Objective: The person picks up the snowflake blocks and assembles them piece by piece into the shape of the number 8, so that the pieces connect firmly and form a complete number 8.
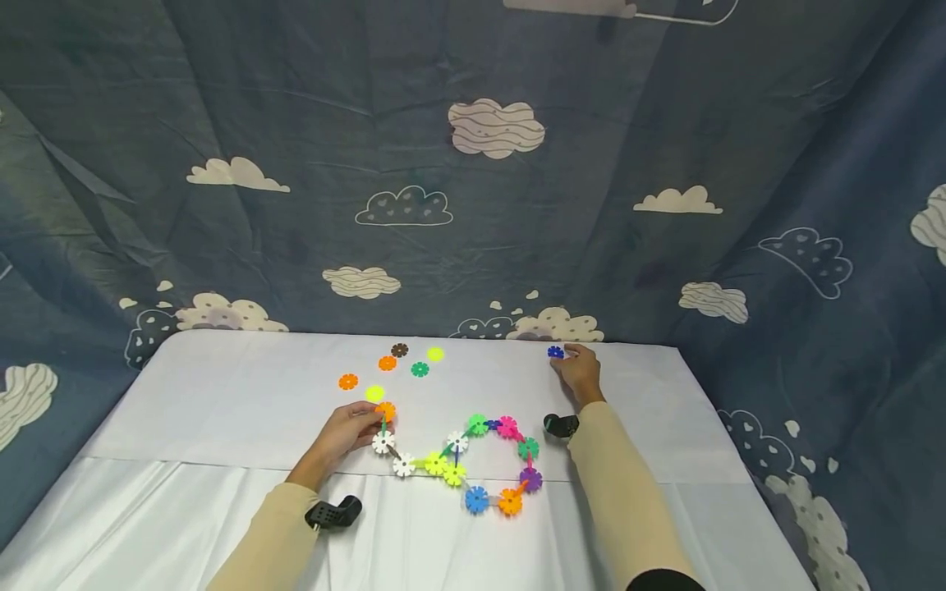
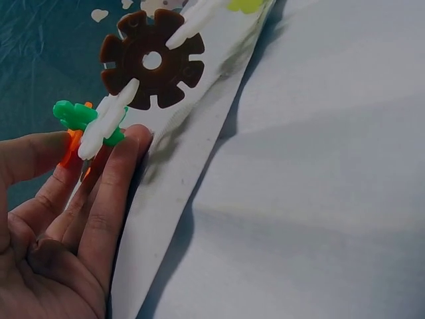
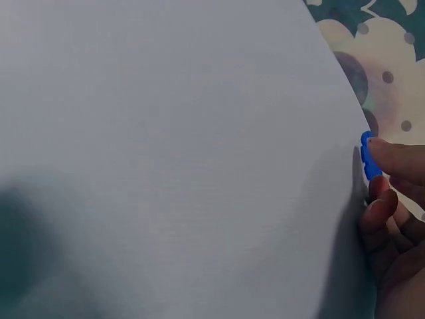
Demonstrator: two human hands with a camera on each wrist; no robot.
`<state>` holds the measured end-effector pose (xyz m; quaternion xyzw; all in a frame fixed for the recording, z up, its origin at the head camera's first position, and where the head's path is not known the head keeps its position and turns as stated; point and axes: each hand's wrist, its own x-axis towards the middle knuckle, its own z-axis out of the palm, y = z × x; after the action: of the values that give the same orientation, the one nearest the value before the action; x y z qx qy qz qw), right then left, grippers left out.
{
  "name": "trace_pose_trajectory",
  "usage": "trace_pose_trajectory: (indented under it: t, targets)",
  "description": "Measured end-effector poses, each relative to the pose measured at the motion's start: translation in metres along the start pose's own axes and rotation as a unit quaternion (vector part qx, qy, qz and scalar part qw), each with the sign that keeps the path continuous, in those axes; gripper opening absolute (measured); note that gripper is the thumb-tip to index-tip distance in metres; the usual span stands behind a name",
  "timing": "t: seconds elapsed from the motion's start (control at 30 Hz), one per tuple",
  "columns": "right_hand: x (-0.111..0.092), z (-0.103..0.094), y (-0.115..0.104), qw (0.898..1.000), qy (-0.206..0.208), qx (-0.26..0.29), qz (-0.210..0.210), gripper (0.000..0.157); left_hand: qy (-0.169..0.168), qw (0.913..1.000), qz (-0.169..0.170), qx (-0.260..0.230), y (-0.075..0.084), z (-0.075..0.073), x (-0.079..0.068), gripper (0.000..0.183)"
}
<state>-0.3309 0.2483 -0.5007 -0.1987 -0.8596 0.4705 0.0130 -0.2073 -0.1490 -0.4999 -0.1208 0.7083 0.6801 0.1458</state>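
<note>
My left hand pinches an orange notched disc at the left end of a chain of linked plastic snowflake discs. Up close in the left wrist view, green and white discs and a brown disc follow on from it. The chain's right part bends into a ring of several colours, with a purple disc on its right side. Near the table's back edge, my right hand holds a dark blue disc between thumb and fingers; it appears edge-on in the right wrist view.
Loose discs lie at the back left: a brown one, a green one, orange ones and yellow ones. A white cloth covers the table. Behind it hangs a dark curtain with cloud prints.
</note>
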Motion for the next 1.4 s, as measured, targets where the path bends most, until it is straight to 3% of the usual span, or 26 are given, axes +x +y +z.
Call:
trace_pose_trajectory:
  t: [0.27, 0.5, 0.7, 0.77, 0.93, 1.2, 1.3, 1.4]
  targets:
    - [0.002, 0.001, -0.004, 0.998, 0.01, -0.055, -0.002, 0.029, 0.0, 0.9999, -0.014, -0.001, -0.002, 0.001, 0.002, 0.017]
    - [-0.004, 0.004, -0.007, 0.998, 0.001, -0.067, -0.021, 0.025, 0.002, 0.9999, -0.013, -0.002, -0.002, 0.0, 0.0, 0.019]
    - [-0.021, 0.014, -0.009, 0.995, -0.061, 0.057, -0.053, 0.017, 0.002, 0.9998, -0.02, 0.0, -0.006, 0.0, -0.004, 0.021]
    - [-0.029, 0.019, -0.013, 0.99, -0.089, 0.087, -0.064, 0.017, 0.003, 0.9998, -0.017, 0.001, -0.004, 0.0, -0.005, 0.02]
    - [-0.055, 0.032, -0.033, 0.976, -0.156, 0.087, -0.125, 0.015, -0.005, 0.9999, -0.009, 0.003, 0.0, 0.001, -0.002, 0.02]
    - [-0.096, 0.058, -0.076, 0.926, -0.296, 0.089, -0.218, 0.015, -0.022, 0.9997, 0.004, -0.008, -0.001, 0.001, -0.001, 0.023]
    - [-0.108, 0.075, -0.088, 0.914, -0.327, 0.091, -0.222, 0.012, -0.021, 0.9997, 0.005, -0.009, 0.0, 0.0, -0.002, 0.024]
    - [-0.117, 0.093, -0.096, 0.909, -0.348, 0.089, -0.212, 0.012, -0.014, 0.9999, -0.001, -0.003, 0.001, 0.0, -0.001, 0.024]
